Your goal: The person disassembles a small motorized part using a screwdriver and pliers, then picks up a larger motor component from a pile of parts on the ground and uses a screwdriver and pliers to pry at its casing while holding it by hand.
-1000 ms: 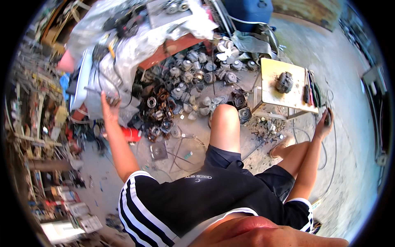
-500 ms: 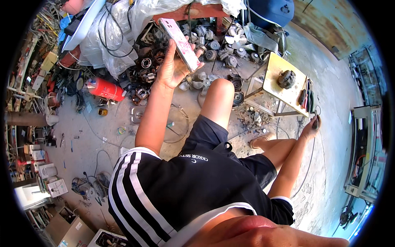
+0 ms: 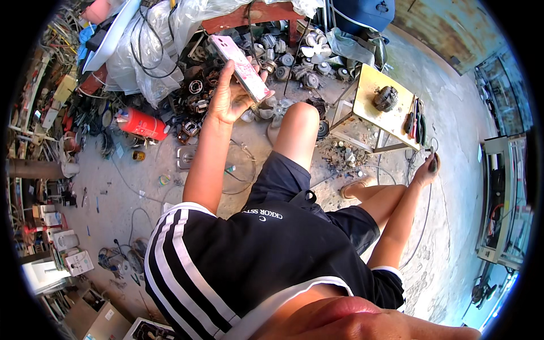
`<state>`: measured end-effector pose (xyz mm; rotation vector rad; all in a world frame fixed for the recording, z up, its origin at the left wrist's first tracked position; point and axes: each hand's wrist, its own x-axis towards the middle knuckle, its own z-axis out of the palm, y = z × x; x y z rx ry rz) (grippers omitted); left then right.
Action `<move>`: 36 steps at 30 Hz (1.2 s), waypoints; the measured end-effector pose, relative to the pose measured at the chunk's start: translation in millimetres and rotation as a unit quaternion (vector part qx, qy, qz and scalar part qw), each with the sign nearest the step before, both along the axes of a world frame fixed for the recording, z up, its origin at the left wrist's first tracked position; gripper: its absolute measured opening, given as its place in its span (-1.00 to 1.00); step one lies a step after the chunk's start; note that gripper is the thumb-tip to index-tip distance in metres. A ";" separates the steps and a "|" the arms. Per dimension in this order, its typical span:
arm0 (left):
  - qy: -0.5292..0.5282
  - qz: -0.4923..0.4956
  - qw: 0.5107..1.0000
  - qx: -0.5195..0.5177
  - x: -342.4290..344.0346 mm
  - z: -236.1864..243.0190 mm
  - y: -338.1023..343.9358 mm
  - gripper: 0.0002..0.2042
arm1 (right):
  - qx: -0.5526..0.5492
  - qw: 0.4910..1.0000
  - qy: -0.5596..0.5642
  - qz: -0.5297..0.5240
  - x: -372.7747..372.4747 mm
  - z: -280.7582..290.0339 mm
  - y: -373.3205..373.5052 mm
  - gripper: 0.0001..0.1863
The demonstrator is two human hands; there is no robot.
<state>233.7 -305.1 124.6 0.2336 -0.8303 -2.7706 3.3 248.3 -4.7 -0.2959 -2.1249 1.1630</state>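
Note:
My left hand (image 3: pixel 231 99) is closed round a pink, patterned phone (image 3: pixel 241 68), held up over the heap of old motor parts (image 3: pixel 197 85). Low at the right, my right hand (image 3: pixel 429 170) is wrapped round a small dark object (image 3: pixel 433 163), too small to name surely, beside a cable. Near that hand stands a yellow-topped stool (image 3: pixel 374 76) with a blackened round motor part (image 3: pixel 386 99) on it and several dark-handled tools (image 3: pixel 413 122) along its right edge.
A red cylinder (image 3: pixel 141 124) lies left of the heap. Plastic sheeting (image 3: pixel 127 79) drapes over a red frame (image 3: pixel 238 22) behind it, near a blue container (image 3: pixel 358 14). Cluttered shelving (image 3: pixel 42 187) lines the left side. Loose cables (image 3: pixel 133 226) cross the floor; a metal cabinet (image 3: pixel 496 198) stands right.
My left hand has swung from the plastic sheeting rightward, now showing the phone's pink back, and moved slightly up-left since half a second ago. The view has shifted.

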 end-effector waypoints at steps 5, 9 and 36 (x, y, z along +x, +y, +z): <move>0.017 -0.003 0.998 0.060 -0.9 -3.9 -4.7 -0.38 | -0.009 1.000 0.017 0.001 -3.1 -6.9 6.6 -0.76; -0.034 0.031 0.999 -0.012 -7.6 1.2 -2.2 -0.48 | -0.025 0.999 0.029 0.003 -4.7 -8.9 14.5 -0.74; -0.272 0.453 0.530 -0.663 12.2 64.8 -99.4 -0.49 | -0.019 0.998 0.032 0.051 -17.9 -24.6 24.2 -0.72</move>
